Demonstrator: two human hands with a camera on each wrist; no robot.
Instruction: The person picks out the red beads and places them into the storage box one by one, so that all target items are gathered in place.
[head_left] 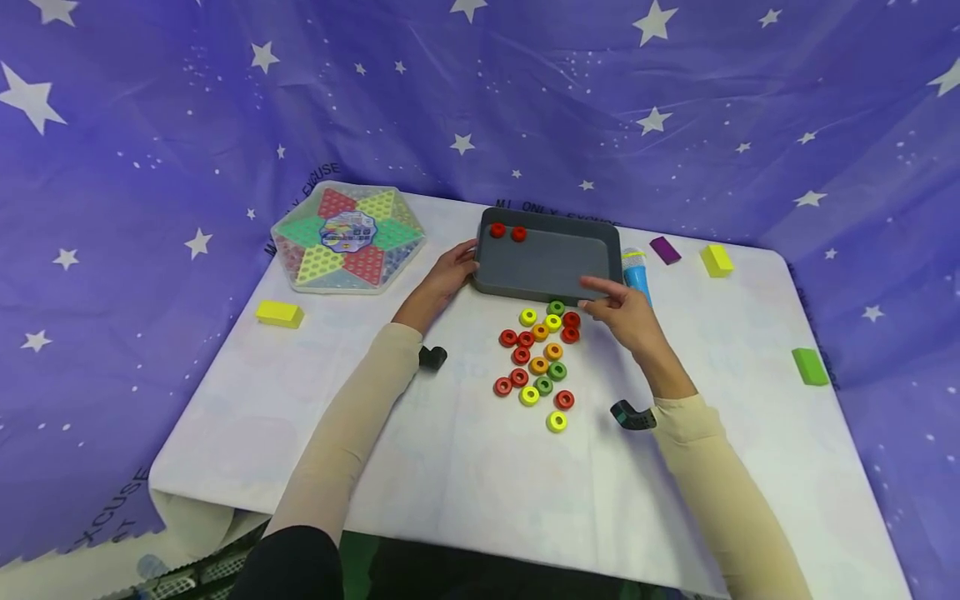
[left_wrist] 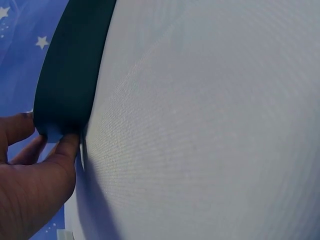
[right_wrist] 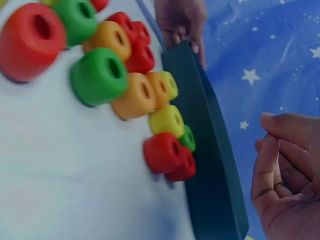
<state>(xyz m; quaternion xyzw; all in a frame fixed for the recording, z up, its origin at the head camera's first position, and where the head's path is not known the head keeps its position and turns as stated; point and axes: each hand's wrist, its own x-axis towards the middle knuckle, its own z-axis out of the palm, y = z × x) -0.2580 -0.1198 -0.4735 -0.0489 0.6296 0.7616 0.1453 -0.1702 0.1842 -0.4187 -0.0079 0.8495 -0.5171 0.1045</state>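
A dark grey tray [head_left: 551, 258] lies at the back of the table, with two red rings [head_left: 519, 234] in its far left corner. My left hand [head_left: 448, 273] grips the tray's left end; in the left wrist view its fingers and thumb [left_wrist: 65, 145] pinch the wall between rim and base. Over the front right of the tray hovers my right hand [head_left: 624, 315], index finger extended and nothing held. The right wrist view shows its fingers loosely bent beside the tray wall [right_wrist: 215, 150]. Red, orange, yellow and green rings [head_left: 539, 365] are scattered in front of the tray.
A hexagonal board-game box [head_left: 348, 237] stands at the back left, near a yellow block [head_left: 280, 314]. Right of the tray lie a blue toy microphone [head_left: 636, 273], a purple block [head_left: 665, 250], another yellow block [head_left: 717, 261] and a green block [head_left: 810, 367]. A starry curtain hangs behind.
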